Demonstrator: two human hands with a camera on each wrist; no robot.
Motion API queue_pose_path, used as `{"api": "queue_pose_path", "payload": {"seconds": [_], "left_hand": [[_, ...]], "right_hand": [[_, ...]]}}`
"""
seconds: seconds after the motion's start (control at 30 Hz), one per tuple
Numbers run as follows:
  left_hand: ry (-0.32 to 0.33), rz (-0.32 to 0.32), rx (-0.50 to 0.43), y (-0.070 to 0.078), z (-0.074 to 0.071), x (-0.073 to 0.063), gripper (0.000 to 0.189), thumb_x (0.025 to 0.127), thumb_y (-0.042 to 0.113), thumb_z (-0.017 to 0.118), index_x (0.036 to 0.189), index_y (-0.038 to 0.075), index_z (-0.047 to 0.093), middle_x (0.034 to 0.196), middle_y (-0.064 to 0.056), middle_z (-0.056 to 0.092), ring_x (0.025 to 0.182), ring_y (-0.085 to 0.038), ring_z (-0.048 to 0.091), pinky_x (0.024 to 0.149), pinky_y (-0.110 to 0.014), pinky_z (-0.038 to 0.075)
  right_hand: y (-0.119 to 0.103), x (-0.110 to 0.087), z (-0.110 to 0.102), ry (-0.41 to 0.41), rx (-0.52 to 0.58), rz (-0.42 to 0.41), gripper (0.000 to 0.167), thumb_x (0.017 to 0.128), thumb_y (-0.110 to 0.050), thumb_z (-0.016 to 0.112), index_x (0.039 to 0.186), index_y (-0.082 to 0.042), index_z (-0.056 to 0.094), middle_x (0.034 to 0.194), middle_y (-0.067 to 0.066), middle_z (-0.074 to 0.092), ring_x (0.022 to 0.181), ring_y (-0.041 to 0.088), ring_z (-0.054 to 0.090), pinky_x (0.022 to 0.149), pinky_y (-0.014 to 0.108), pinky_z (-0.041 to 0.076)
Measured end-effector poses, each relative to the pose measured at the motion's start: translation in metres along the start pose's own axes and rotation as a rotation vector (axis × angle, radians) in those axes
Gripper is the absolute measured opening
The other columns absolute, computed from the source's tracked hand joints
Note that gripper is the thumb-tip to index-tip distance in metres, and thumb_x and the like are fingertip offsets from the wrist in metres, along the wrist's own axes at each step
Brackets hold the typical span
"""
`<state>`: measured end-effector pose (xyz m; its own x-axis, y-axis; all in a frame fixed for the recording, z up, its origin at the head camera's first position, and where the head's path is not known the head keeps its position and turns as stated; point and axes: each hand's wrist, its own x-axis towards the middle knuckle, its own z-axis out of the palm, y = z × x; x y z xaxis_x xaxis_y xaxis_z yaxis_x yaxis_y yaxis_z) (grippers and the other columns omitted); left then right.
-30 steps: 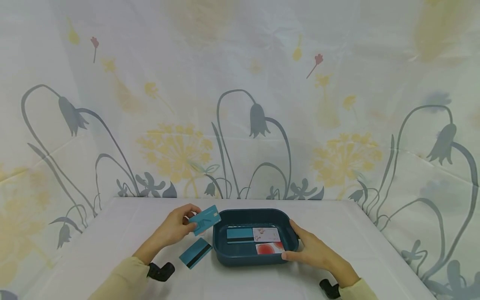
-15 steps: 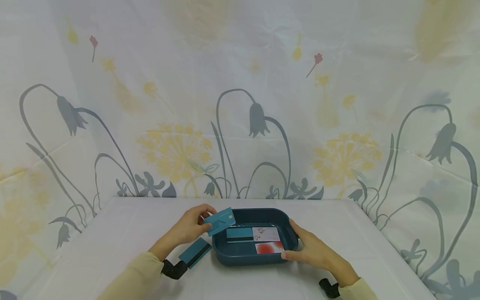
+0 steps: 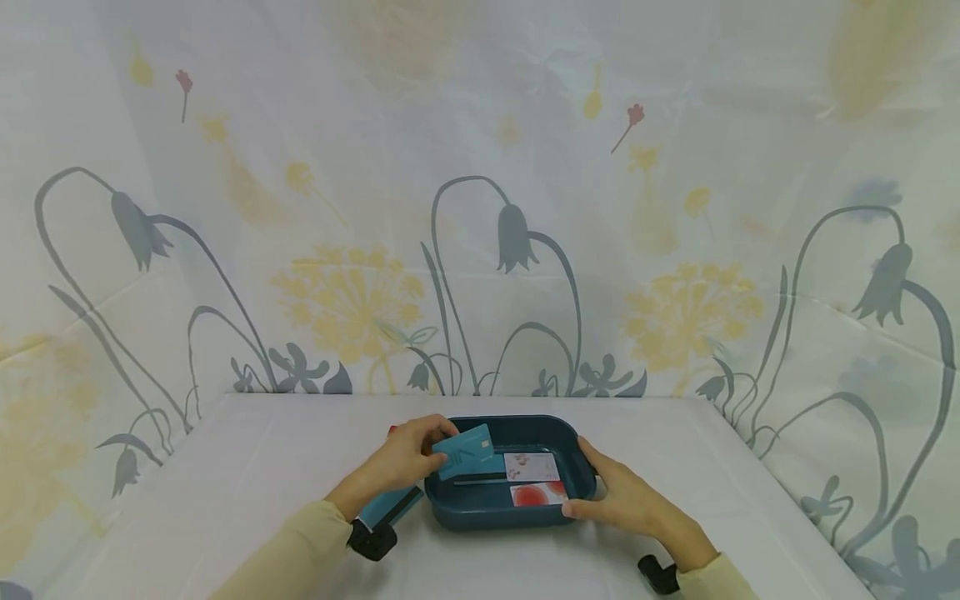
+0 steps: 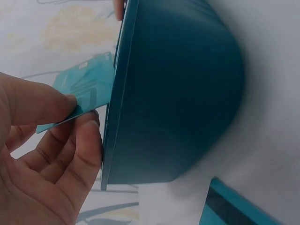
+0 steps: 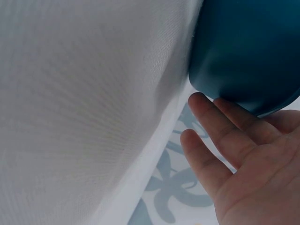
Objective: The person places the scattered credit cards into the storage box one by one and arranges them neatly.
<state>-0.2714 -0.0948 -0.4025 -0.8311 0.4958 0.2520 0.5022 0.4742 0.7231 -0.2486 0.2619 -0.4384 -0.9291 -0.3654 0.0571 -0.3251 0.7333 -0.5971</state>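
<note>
In the head view my left hand (image 3: 405, 458) pinches a blue bank card (image 3: 467, 450) between thumb and fingers, over the left end of a dark teal tray (image 3: 480, 518). The left wrist view shows the card tilted beside the tray's rim, thumb on top. Inside the tray lie a blue card with a black stripe, partly covered by the held one, a white floral card (image 3: 534, 467) and a red-and-white card (image 3: 536, 495). My right hand (image 3: 626, 500) rests on the tray's right end, fingers fairly straight; in the right wrist view fingertips touch the tray's side.
Another blue striped card (image 4: 234, 206) lies on the white table (image 3: 300, 433) left of the tray, partly hidden by my left wrist. A small red bit shows behind the left hand. A flower-patterned curtain (image 3: 480, 250) hangs behind the table's far edge.
My left hand has carried the blue bank card rightward and slightly down, from left of the tray to over its left end. My right hand and the tray have stayed put.
</note>
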Motion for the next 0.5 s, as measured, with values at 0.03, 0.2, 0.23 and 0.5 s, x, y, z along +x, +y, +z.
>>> {"api": "queue_pose_path", "payload": {"seconds": [0.03, 0.2, 0.23, 0.5], "left_hand": [[-0.010, -0.009, -0.018, 0.000, 0.001, 0.001, 0.028, 0.086, -0.001, 0.064, 0.110, 0.012, 0.061, 0.087, -0.001, 0.061, 0.064, -0.012, 0.053, 0.060, -0.026, 0.048], [-0.062, -0.031, -0.085, 0.001, 0.008, 0.007, 0.027, 0.086, -0.002, 0.062, 0.110, 0.009, 0.060, 0.084, -0.003, 0.059, 0.059, -0.014, 0.057, 0.055, -0.029, 0.051], [-0.073, -0.026, -0.085, 0.001, 0.009, 0.008, 0.027, 0.087, -0.002, 0.062, 0.111, 0.009, 0.060, 0.083, -0.003, 0.059, 0.059, -0.014, 0.057, 0.054, -0.029, 0.051], [-0.148, -0.021, -0.094, 0.003, 0.015, 0.015, 0.027, 0.088, -0.003, 0.062, 0.112, 0.008, 0.059, 0.083, -0.004, 0.056, 0.061, -0.016, 0.058, 0.057, -0.033, 0.053]], "right_hand": [[0.000, 0.000, 0.000, -0.003, 0.001, 0.000, 0.104, 0.077, -0.051, 0.072, 0.150, 0.001, 0.020, 0.149, 0.020, 0.034, 0.133, 0.035, 0.036, 0.104, 0.060, 0.029], [0.001, 0.000, 0.000, 0.001, -0.003, -0.008, 0.105, 0.077, -0.053, 0.072, 0.150, 0.000, 0.020, 0.150, 0.019, 0.033, 0.135, 0.035, 0.034, 0.105, 0.058, 0.029], [0.002, 0.000, 0.000, 0.003, -0.003, -0.007, 0.105, 0.076, -0.053, 0.072, 0.150, 0.000, 0.020, 0.150, 0.018, 0.032, 0.135, 0.035, 0.034, 0.105, 0.058, 0.029], [0.003, 0.001, 0.000, 0.009, 0.006, -0.017, 0.104, 0.076, -0.051, 0.073, 0.151, -0.001, 0.020, 0.150, 0.017, 0.033, 0.135, 0.033, 0.035, 0.105, 0.057, 0.029]]}}
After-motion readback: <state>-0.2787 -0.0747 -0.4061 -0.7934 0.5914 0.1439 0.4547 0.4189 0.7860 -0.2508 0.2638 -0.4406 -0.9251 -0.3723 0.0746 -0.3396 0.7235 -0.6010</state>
